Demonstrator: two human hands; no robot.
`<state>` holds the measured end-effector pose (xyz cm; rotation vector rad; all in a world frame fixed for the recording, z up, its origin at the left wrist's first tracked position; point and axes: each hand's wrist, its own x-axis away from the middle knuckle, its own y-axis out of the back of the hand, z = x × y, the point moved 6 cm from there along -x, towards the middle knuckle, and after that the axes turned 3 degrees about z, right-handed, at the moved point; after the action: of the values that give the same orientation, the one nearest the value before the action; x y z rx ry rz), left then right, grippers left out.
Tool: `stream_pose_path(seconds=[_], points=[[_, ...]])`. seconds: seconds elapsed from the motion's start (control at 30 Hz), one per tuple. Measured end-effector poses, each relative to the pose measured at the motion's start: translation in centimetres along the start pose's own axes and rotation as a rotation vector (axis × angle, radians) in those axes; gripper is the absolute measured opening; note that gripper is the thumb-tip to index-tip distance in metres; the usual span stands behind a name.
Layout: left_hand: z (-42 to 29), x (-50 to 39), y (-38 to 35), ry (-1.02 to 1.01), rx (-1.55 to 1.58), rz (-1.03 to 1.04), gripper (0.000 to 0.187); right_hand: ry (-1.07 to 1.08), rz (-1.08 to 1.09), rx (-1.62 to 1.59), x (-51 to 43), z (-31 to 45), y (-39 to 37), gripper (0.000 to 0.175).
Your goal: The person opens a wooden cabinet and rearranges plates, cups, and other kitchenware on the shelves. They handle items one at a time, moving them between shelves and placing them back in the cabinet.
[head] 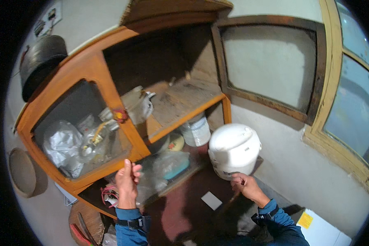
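Note:
My left hand (127,184) is raised in front of the lower edge of an orange wooden cabinet door (95,181), thumb up and fingers curled. Whether it touches the door is not clear. To the right, my right hand (248,187) has its fingers bent inward just before the base of a white lidded rice cooker (233,144). A small dark shape shows at its fingertips; I cannot tell if it is held or part of the cooker. Behind them is the wooden cabinet, with a dusty shelf (187,93) and its framed right door (267,103) swung wide against the wall.
Plastic bags (63,143) lie behind the left door's pane. A lidded bucket (198,132) and a bag with something turquoise (175,166) occupy the lower shelf. A white card (211,200) lies below. A dark pot (43,61) is at upper left, a white box (324,229) at lower right.

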<state>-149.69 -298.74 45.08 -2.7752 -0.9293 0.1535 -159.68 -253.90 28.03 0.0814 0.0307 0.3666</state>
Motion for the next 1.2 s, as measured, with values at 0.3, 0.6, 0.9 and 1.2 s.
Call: stream_pose_path(seconds=[0.3, 0.6, 0.9, 1.2], points=[[0.0, -1.2, -0.3, -0.056, -0.013, -0.100, 0.034, -0.096, -0.015, 0.045, 3.6, -4.5, -0.3, 0.031], [6.8, 4.5, 0.2, 0.244, 0.058, 0.223, 0.012, -0.226, -0.047, 0.026, 5.3, -8.2, -0.2, 0.034], [19.9, 12.1, 2.1, 0.594, 0.129, 0.301, 0.015, -0.062, 0.032, 0.458, 5.2, -9.4, -4.0, 0.053], [22.9, 17.5, 6.4, 0.702, 0.314, 0.188, 0.013, 0.209, 0.146, 1.123, 1.9, -9.7, -13.2, 0.077]])
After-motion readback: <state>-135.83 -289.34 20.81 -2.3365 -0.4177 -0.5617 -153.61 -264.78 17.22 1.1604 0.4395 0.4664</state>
